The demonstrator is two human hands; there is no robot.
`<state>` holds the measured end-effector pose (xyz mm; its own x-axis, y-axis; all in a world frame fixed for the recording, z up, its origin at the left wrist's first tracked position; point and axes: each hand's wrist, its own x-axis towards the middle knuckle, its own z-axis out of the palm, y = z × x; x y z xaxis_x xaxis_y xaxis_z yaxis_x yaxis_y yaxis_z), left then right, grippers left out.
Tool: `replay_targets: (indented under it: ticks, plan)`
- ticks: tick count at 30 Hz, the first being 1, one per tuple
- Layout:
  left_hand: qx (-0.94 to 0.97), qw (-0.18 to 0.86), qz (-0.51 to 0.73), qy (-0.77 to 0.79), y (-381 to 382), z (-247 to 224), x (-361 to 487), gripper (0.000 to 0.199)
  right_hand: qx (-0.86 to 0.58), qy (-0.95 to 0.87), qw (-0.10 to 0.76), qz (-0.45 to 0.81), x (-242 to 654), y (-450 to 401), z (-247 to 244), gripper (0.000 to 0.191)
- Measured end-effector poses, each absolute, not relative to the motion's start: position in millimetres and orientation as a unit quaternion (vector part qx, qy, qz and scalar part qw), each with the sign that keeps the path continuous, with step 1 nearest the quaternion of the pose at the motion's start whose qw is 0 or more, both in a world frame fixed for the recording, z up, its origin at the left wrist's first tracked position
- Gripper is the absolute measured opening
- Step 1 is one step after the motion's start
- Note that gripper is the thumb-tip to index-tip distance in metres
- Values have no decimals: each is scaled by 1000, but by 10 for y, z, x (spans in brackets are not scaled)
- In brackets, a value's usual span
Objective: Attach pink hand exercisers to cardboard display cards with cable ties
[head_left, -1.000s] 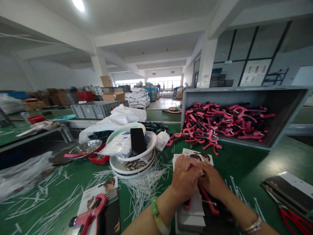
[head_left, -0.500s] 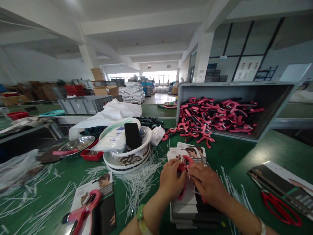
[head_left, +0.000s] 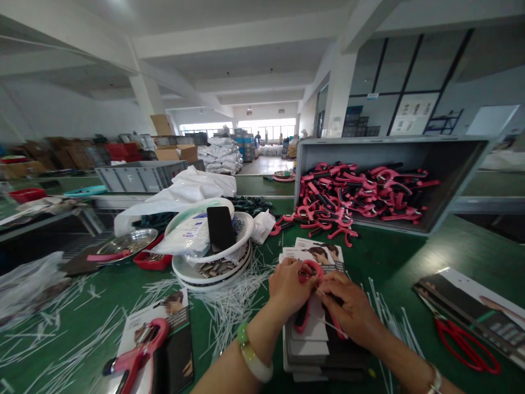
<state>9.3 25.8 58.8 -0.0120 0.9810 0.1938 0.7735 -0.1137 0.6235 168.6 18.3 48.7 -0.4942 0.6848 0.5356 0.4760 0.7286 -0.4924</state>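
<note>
A pink-and-black pliers-like tool lies on the top card of a stack of printed cards. Over its ring-shaped head is my left hand, fingers bent and pressed together at the tool. My right hand meets it there, thumb and fingers pinched on a thin white tie; part of the tie runs out below the fingers. The fingertips hide where the tie meets the tool. On the left, another such tool rests on its own card.
Loose white ties are scattered left of the stack. A grey crate on its side holds many pink tools. Red-handled scissors lie beside cards at right. White bowls hold metal parts, with a phone on top.
My hands have drawn closer together over the tool's head, my left wrist turning. A length of white tie now shows below my right fingers.
</note>
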Motion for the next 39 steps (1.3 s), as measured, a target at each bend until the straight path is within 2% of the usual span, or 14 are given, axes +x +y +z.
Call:
replay_targets:
  ticks: [5, 8, 11, 14, 16, 18, 21, 24, 27, 32, 39]
  plan:
    - [692, 160, 299, 637, 268, 595, 112, 15, -323, -900, 277, 97, 1734, 182, 587, 17]
    - [698, 154, 313, 625, 283, 590, 115, 16, -334, -901, 253, 110, 1836, 130, 707, 14]
    - [680, 121, 395, 606, 240, 554, 64, 21, -334, -908, 223, 122, 1944, 3, 820, 17]
    - [611, 101, 516, 591, 107, 444, -76, 27, -373, -913, 157, 60, 1961, -173, 855, 21]
    - [550, 153, 565, 595, -17, 324, -189, 31, -392, -911, 127, -2, 1910, -276, 824, 18]
    - [497, 260, 571, 599, -139, 192, -273, 36, -390, -911, 116, -64, 1836, -345, 772, 13]
    - [478, 388, 555, 559, -265, 37, -301, 34, -369, -911, 126, -136, 1747, -379, 717, 15]
    - [484, 400, 561, 539, -286, -10, -234, 25, -349, -911, 163, -147, 1695, -345, 722, 16]
    - [511, 342, 562, 554, -250, 29, -151, 18, -350, -902, 236, -95, 1628, -256, 733, 16]
    - [603, 189, 551, 545, -223, 95, -93, 10, -430, -846, 298, 101, 1494, -113, 642, 13]
    - [662, 104, 531, 519, -273, 131, -99, 10, -434, -839, 320, 79, 1481, -121, 567, 19]
